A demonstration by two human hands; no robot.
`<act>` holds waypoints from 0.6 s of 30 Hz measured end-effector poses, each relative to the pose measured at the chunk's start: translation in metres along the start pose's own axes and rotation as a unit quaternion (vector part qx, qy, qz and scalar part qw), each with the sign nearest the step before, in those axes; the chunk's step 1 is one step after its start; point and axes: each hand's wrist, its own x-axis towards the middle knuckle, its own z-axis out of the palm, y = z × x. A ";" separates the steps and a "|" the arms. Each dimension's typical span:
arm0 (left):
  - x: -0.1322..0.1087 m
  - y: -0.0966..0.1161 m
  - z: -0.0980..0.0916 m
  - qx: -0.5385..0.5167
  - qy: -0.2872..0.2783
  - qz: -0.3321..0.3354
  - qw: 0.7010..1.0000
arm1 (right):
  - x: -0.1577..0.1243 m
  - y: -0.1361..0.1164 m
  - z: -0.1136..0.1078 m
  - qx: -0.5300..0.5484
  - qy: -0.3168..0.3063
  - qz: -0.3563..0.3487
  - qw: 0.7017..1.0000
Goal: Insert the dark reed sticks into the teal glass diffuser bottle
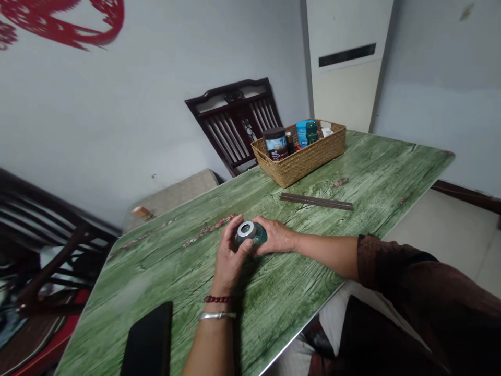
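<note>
Between my hands, at the middle of the head view, is a small teal glass bottle [259, 237] with a wide silver collar [241, 233] round its mouth. My left hand [230, 257] is closed round its near left side, the thumb lying against the collar. From the right, my right hand [278, 236] wraps the bottle's body; some of its fingers are hidden. The bottle appears tilted slightly toward me, and its underside is out of sight. Several thin dark brown sticks [316, 201] lie together on the table beyond my right hand.
The green wood-patterned table [188, 277] bears a woven basket [309, 164] holding a dark-lidded jar [276, 143], a green bottle [311, 132] and other items. A black phone-like slab [147, 342] lies at the near left. Dark wooden chairs [238, 122] stand at the far side and left.
</note>
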 end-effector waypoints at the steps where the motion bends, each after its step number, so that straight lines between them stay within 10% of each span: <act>1: 0.001 -0.002 0.001 0.006 0.017 0.006 1.000 | 0.000 -0.001 0.000 -0.001 0.000 0.001 1.000; 18: 0.001 0.001 -0.007 0.064 0.041 0.028 0.997 | 0.001 -0.003 -0.002 0.005 -0.016 -0.001 1.000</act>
